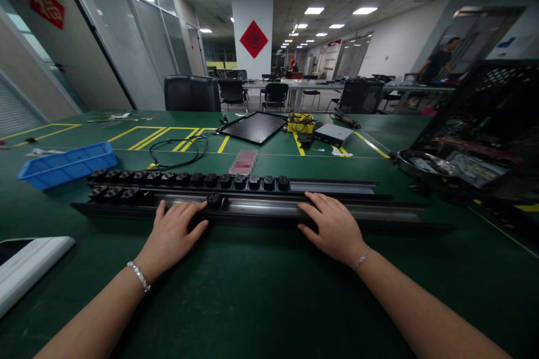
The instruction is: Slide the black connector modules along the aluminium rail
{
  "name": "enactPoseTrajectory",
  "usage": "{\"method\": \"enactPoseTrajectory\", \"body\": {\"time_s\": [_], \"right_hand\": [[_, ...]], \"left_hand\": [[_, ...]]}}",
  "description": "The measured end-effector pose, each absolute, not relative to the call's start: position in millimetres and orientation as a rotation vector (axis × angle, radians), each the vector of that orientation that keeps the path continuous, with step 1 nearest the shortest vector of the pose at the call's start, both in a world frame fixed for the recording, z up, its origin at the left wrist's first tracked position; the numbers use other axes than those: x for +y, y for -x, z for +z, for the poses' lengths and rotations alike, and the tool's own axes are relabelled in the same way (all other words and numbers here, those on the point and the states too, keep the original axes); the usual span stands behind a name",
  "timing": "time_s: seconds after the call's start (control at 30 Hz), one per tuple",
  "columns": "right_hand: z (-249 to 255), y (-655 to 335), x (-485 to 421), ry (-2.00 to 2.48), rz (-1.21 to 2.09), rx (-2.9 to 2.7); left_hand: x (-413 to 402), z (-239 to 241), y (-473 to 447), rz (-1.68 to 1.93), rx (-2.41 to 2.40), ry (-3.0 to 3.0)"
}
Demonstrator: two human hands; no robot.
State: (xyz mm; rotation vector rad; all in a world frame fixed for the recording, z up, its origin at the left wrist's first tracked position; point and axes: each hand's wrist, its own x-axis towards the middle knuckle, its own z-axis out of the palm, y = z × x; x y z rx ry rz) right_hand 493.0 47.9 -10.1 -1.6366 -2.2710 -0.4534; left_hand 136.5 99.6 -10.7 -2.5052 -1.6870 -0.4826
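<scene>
Now the near black rail (261,206) is running left to right, the loosely spread left hand (174,234) lying just beside its rightmost socket module (213,199), the right hand (334,229), likewise spread, well apart.

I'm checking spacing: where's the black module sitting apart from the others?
In the head view, the lone black module sits in the near rail, left of centre, just right of the left hand.

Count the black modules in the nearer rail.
4: three black modules at the nearer rail's left end, one by the left hand; it or the right hand may hide others.
</scene>
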Motion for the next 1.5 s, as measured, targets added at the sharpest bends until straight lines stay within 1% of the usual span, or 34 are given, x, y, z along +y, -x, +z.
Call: {"method": "enactPoseTrajectory", "body": {"time_s": [1.5], "right_hand": [[-10.1, -493.0, 48.1, 1.626, -0.471, -2.276]], "left_hand": [[100.3, -7.3, -137.9, -0.447, -1.71, 2.524]]}}
